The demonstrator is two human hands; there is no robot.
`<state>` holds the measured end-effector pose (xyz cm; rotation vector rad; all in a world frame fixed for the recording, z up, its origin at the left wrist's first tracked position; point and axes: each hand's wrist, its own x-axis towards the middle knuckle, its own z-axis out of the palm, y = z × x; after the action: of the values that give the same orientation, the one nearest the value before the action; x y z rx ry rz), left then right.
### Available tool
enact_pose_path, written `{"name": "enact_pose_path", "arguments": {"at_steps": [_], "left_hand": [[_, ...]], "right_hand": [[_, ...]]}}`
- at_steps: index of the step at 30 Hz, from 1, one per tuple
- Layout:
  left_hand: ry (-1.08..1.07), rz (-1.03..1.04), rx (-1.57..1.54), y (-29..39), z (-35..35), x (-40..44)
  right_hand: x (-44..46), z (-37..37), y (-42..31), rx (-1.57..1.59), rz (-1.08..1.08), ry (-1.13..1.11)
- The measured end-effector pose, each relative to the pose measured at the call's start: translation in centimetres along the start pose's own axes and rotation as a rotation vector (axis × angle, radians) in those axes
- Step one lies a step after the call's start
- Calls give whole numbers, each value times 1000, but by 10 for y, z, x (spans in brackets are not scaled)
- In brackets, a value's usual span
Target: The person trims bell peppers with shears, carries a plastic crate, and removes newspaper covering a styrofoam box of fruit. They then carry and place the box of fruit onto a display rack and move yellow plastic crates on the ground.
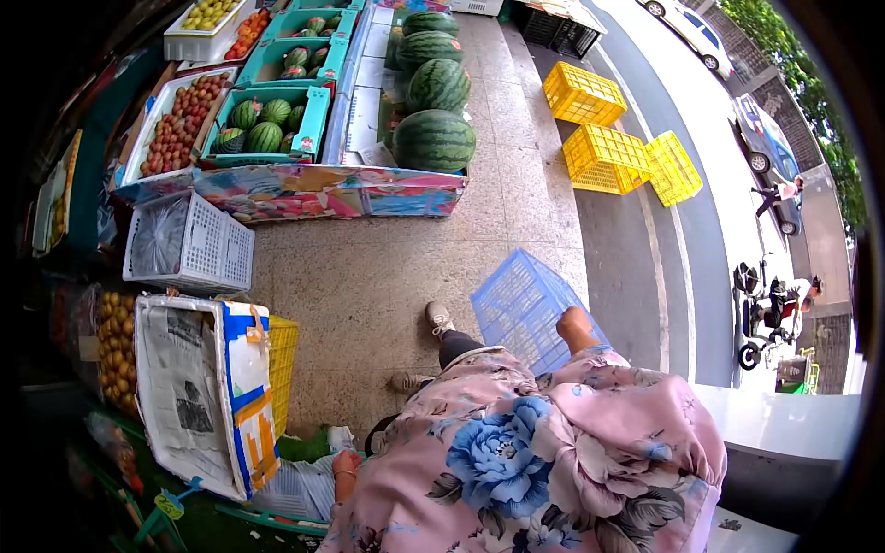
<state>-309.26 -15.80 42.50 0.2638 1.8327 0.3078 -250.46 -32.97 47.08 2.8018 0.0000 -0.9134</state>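
My right hand (575, 325) is closed on the upper edge of a blue plastic crate (516, 300) with a lattice wall. The crate is tilted and hangs beside my right leg, above the tiled floor. My left hand (346, 461) is low on the left, near a pale striped cloth or bag (295, 488). Its fingers look curled in, and what they hold, if anything, cannot be made out. Floral pink clothing (516, 452) covers much of the lower view, and one shoe (440, 318) steps forward.
Watermelons (433, 140) line a stand ahead, with fruit boxes (272, 129) beside them. A white basket (217, 253) and a newspaper-lined foam box (184, 387) stand left. Yellow crates (604, 158) lie near the road. Parked vehicles (770, 152) and a scooter (761, 309) are farther right.
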Motion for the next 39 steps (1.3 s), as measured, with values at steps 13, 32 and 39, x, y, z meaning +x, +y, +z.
{"name": "enact_pose_path", "arguments": {"at_steps": [13,32,39], "left_hand": [[-223,259,365,113,94,-24],[-361,302,356,67,39,-53],[-483,236,-293,-11,3,-70]], "right_hand": [[12,-13,-14,83,25,-41],[102,5,-146,329,-473,-160],[0,71,-153,197,-720,-896]]}}
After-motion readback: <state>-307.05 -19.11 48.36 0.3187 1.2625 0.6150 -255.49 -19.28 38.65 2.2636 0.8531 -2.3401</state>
